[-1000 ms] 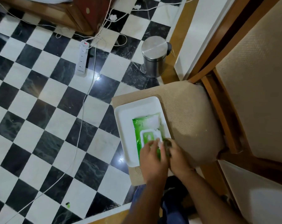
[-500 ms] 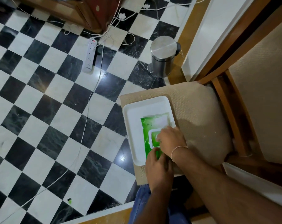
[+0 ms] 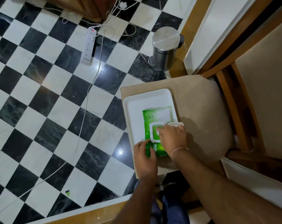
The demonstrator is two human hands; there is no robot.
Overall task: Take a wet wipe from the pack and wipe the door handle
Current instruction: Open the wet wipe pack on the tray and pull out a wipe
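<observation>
A green pack of wet wipes (image 3: pixel 154 116) lies in a white tray (image 3: pixel 133 109) on a beige chair seat (image 3: pixel 200 110). The pack's white flip lid (image 3: pixel 175 124) stands open to the right. My left hand (image 3: pixel 145 156) presses down on the pack's near end. My right hand (image 3: pixel 173 137) rests over the white-framed opening, its fingertips pinching at a bit of white wipe (image 3: pixel 157 131) there. No door handle is in view.
A steel pedal bin (image 3: pixel 165 49) stands on the black-and-white checkered floor beyond the chair. A white power strip (image 3: pixel 89 46) and trailing cables lie to the left. A wooden door frame (image 3: pixel 225 44) and the chair's backrest (image 3: pixel 266 94) rise on the right.
The pack's lid has been flipped open to the right. My right hand moved from the pack's near end to the opening, and my left hand slid back onto the near end.
</observation>
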